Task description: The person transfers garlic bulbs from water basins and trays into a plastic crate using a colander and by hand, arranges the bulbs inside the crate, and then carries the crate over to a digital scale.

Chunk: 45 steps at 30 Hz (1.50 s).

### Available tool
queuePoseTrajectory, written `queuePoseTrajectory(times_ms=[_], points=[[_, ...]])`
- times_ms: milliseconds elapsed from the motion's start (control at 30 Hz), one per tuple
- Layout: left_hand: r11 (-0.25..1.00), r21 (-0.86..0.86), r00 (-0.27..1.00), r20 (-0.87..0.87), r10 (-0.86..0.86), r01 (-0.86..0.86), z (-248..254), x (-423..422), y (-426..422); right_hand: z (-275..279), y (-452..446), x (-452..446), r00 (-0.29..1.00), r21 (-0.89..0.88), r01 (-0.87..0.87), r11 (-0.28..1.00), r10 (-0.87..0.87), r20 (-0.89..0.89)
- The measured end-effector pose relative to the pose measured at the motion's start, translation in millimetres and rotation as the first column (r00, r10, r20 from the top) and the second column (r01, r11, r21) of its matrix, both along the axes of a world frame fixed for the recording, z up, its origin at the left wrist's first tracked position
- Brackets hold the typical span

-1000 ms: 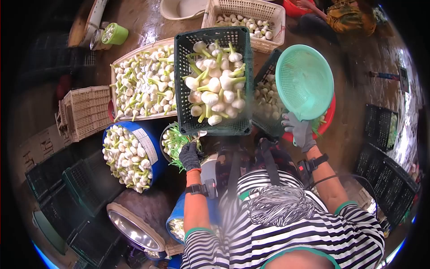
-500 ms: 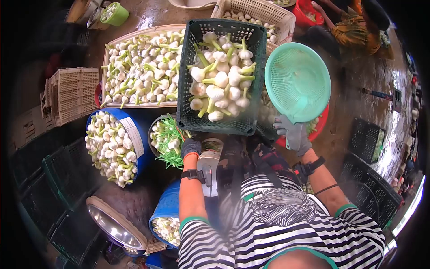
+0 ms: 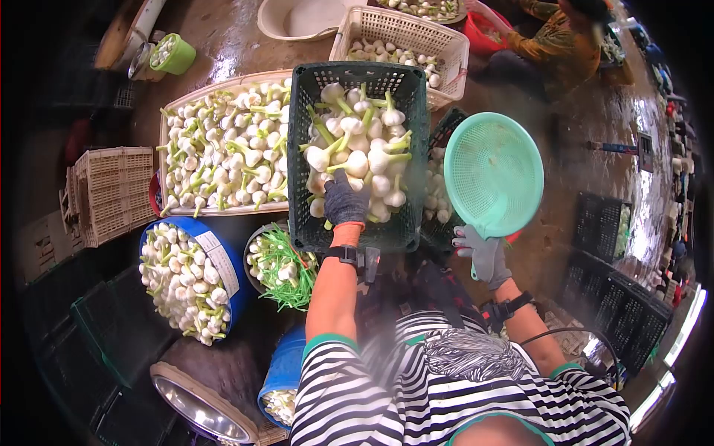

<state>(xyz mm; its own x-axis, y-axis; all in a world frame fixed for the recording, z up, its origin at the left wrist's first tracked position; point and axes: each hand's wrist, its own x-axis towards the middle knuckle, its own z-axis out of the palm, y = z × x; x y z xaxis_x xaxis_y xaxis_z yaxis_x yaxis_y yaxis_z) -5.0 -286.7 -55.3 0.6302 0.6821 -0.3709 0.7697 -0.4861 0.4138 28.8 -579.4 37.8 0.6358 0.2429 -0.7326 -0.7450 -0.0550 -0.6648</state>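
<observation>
My left hand [image 3: 346,202], in a dark glove, reaches into the black plastic crate [image 3: 299,215]. Its fingers are stretched out over the near-left garlic bulbs, touching them, and the fingertips are partly hidden. White garlic bulbs [image 3: 378,160] with cut green stems fill the middle of the crate. In my grey-gloved right hand [image 3: 483,256] is the handle of a mint-green plastic colander [image 3: 494,175]. The colander is raised to the right of the crate, its bowl facing up, with nothing in it.
A wide tray of garlic [image 3: 223,145] lies left of the crate. Nearer stand a blue bucket of garlic [image 3: 236,260] and a pot with green ties [image 3: 286,271]. Behind is a beige basket [image 3: 446,85]. A co-worker [image 3: 569,44] sits at the far right by a red basin [image 3: 483,37].
My left hand has moved from beside the pot with green ties up into the crate onto the garlic. The colander stays in my right hand, slightly lower in view. The camera view has shifted.
</observation>
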Motion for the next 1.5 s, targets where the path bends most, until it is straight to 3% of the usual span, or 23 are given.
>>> queuePoseTrajectory(times_ms=[67, 133, 233, 300, 333, 400, 467, 500, 533, 633, 667, 767, 833, 900, 967, 1067, 1167, 1200, 1300, 1333, 1367, 1433, 1500], points=[[0.997, -0.064, 0.992, 0.119, 0.04, -0.033, 5, -4, 3, 1, -1, -3, 0.996, 0.026, 0.077, 0.997, -0.076, -0.046], [0.997, -0.072, 0.977, 0.212, 0.036, -0.021, 11, -3, 8, 3, 5, -2, 0.999, -0.09, 0.035, 0.995, -0.036, -0.004], [0.999, 0.034, 0.974, 0.225, -0.017, 0.009, 66, 46, 19, 13, 13, 0, 0.998, -0.151, 0.068, 0.986, -0.07, -0.006], [0.963, 0.24, 0.895, 0.394, -0.211, 0.122, 48, 92, 34, 16, 16, 3, 0.994, -0.139, 0.11, 0.984, -0.113, -0.01], [0.951, 0.26, 0.923, 0.296, -0.244, 0.168, 58, 119, 36, 15, 16, 3, 0.992, -0.125, 0.126, 0.984, -0.128, -0.008], [0.926, 0.287, 0.949, 0.127, -0.29, 0.245, 28, 167, 34, 16, 18, 2, 0.993, -0.137, 0.116, 0.984, -0.115, 0.009], [0.908, 0.311, 0.936, 0.121, -0.33, 0.28, -47, 194, 17, 17, 23, 2, 0.995, -0.233, 0.104, 0.967, -0.102, 0.021], [0.853, 0.075, 0.855, -0.097, -0.509, 0.516, -25, 204, 19, 16, 24, 2, 0.996, -0.28, 0.094, 0.956, -0.091, 0.024], [0.878, 0.207, 0.899, -0.008, -0.439, 0.431, -49, 206, 5, 11, 20, 2, 0.996, -0.283, 0.088, 0.955, -0.088, 0.012], [0.916, 0.217, 0.919, 0.135, -0.371, 0.338, -54, 200, 7, 17, 22, 2, 0.993, -0.293, 0.117, 0.949, -0.117, 0.019], [0.915, 0.304, 0.872, 0.328, -0.363, 0.266, -40, 186, 10, 16, 20, 1, 0.993, -0.28, 0.117, 0.953, -0.12, 0.007], [0.952, 0.071, 0.753, 0.596, -0.28, 0.298, 3, 116, 24, 9, 10, 4, 0.991, -0.242, 0.125, 0.962, -0.132, -0.013], [0.989, 0.099, 0.806, 0.573, -0.147, 0.11, -12, 47, 24, 5, 11, 13, 0.993, -0.226, 0.114, 0.968, -0.116, 0.005], [0.981, 0.178, 0.9, 0.436, -0.013, -0.071, -18, -10, 32, 14, 25, 19, 0.995, -0.259, 0.102, 0.96, -0.102, 0.014], [0.964, 0.252, 0.991, 0.124, 0.053, -0.083, -23, -36, 37, 15, 29, 27, 0.997, -0.268, 0.075, 0.961, -0.072, 0.022], [0.974, 0.202, 0.989, -0.082, 0.126, -0.107, -28, -18, 39, 12, 31, 30, 0.999, -0.262, 0.045, 0.964, -0.047, -0.002], [0.992, -0.025, 0.97, -0.215, 0.114, -0.122, -10, 0, 52, 15, 30, 29, 1.0, -0.263, 0.019, 0.965, -0.019, 0.002], [0.991, 0.016, 0.964, -0.231, 0.136, -0.136, 4, 2, 49, 15, 31, 28, 1.0, -0.256, 0.009, 0.967, -0.008, 0.007], [0.979, 0.158, 0.984, -0.1, 0.149, -0.132, 30, -13, 30, 10, 24, 28, 1.0, -0.257, 0.01, 0.966, -0.012, -0.005], [0.96, 0.266, 0.983, 0.18, 0.039, -0.087, 35, -24, 26, 5, 18, 28, 0.998, -0.193, 0.044, 0.98, -0.052, -0.036], [0.911, 0.409, 0.942, 0.284, -0.177, 0.048, 47, -24, 34, -1, 10, 29, 0.993, -0.131, 0.082, 0.988, -0.092, -0.07], [0.922, 0.386, 0.875, 0.457, -0.16, -0.033, 72, 0, 38, -4, 5, 26, 0.989, -0.097, 0.105, 0.99, -0.114, -0.094], [0.886, 0.462, 0.888, 0.394, -0.235, 0.03, 74, 40, 58, -1, 9, 25, 0.994, -0.146, 0.084, 0.986, -0.092, -0.05]])
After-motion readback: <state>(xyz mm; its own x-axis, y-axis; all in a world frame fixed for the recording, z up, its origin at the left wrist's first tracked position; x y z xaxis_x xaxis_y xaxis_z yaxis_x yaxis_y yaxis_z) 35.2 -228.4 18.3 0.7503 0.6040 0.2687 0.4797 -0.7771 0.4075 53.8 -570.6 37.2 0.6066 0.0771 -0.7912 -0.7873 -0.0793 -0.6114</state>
